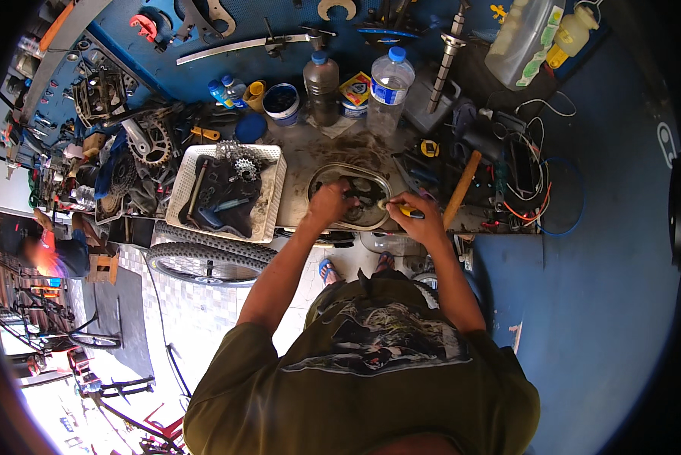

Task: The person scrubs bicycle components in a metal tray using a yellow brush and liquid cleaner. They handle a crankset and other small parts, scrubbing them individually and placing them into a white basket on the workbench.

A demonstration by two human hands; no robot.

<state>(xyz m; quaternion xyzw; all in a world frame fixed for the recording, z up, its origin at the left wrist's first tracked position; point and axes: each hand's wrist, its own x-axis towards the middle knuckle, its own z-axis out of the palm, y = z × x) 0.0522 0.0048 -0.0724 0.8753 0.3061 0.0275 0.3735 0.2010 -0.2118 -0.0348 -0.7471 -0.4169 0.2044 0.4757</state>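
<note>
Olive T-shirt (401, 387) lies nearest me, below the oval tray (361, 227) of dark parts (366, 188). At the tray's right rim, the right hand (427, 220) grips a yellow-handled tool (411, 211); over it hangs the left hand (330, 203), hold unclear to me. Any slip could jab it.

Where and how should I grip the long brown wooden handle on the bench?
The long brown wooden handle is likely best gripped by its near end, from the front: it slants frontward, and dark items crowd its far end.
</note>
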